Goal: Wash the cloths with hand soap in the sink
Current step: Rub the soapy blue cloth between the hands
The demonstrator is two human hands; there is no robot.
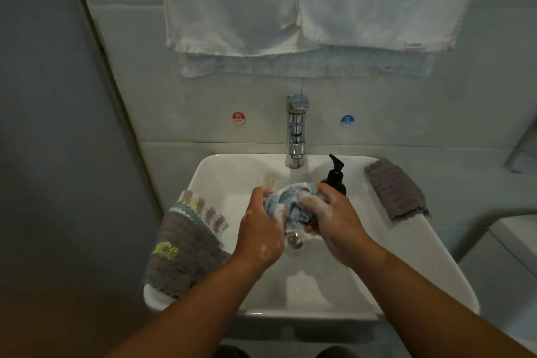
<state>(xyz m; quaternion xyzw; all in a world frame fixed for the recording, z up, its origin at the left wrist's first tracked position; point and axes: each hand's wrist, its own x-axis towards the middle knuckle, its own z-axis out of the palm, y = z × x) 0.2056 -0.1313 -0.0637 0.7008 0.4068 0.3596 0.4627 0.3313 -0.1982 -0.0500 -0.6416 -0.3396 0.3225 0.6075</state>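
Blue and white, the bunched cloth (290, 200) sits squeezed between both hands over the basin of the white sink (406, 241), above the drain plug (294, 241). Left hand (261, 229) grips its left side with fingers curled over the top edge; right hand (331, 218) clamps the right side, thumb pressed into the folds — suds cling to both hands and to the fabric. A grey cloth with a scalloped border (186, 250) hangs over the sink's left rim, and a purple-grey cloth (398, 190) lies on the right rim, well apart from the hands. Just behind the right hand stands a dark pump soap bottle (335, 176), beside the chrome tap (296, 131). White towels (290, 3) hang on the wall above.
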